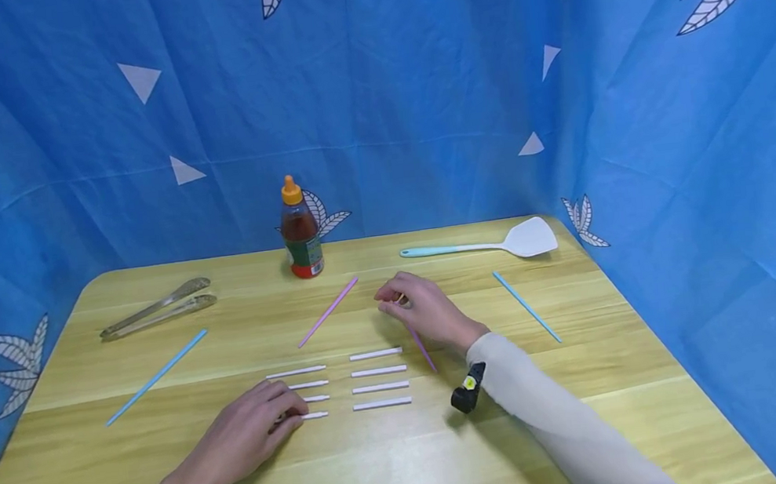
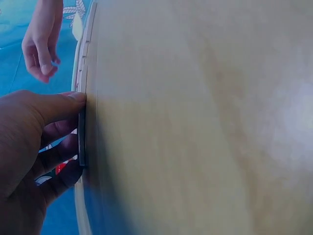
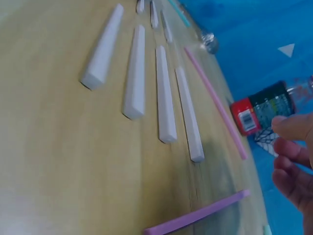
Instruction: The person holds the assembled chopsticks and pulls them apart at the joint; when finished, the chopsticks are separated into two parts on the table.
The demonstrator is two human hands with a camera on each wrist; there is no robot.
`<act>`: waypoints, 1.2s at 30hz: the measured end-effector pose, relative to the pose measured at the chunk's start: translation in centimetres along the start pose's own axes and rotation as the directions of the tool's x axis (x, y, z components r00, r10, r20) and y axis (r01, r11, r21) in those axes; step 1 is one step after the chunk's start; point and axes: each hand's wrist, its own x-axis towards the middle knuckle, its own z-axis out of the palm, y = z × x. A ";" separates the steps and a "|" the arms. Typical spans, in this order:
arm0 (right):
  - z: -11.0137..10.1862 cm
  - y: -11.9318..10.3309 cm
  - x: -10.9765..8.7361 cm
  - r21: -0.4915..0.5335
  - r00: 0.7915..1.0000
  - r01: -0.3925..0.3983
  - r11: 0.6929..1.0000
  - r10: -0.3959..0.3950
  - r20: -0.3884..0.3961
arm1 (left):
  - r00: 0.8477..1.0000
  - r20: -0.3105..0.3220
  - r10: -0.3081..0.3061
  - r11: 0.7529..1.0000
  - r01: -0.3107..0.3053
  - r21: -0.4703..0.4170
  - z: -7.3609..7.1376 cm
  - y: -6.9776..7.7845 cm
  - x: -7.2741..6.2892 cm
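Observation:
My left hand [image 1: 254, 428] rests over the left column of white sticks, whose ends narrow to a small tip. Its thumb and fingers hold the nearest white stick [image 1: 315, 415] against the table; the left wrist view shows the thumb at one end and a finger at the other. To the right lies a second column of plain white sticks [image 1: 382, 403], side by side. My right hand [image 1: 431, 310] hovers with loosely curled fingers above a purple stick [image 3: 198, 214] on the table, holding nothing. Another pink-purple stick [image 1: 327, 312] lies slanted beyond the white ones.
A sauce bottle [image 1: 303, 239] with an orange cap stands at the back. Metal tongs [image 1: 157, 308] and a blue stick [image 1: 157, 377] lie at left. On the right are a white spatula [image 1: 529, 237] and another blue stick [image 1: 527, 307]. A blue curtain [image 1: 401, 98] surrounds the table.

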 end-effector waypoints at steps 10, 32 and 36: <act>1.9 0.5 4.1 -0.086 0.989 0.089 0.992 -0.078 0.127 | 1.000 -0.006 -0.002 1.000 0.002 -0.010 0.0 -0.1 0.0; 4.6 0.7 7.1 -0.314 0.990 0.061 0.948 -0.017 0.142 | 0.999 0.028 -0.018 1.000 0.018 -0.012 0.0 -0.2 0.1; 4.6 0.7 7.1 -0.348 0.991 0.061 0.936 -0.015 0.134 | 0.999 0.032 -0.019 1.000 0.020 -0.013 0.0 -0.2 0.1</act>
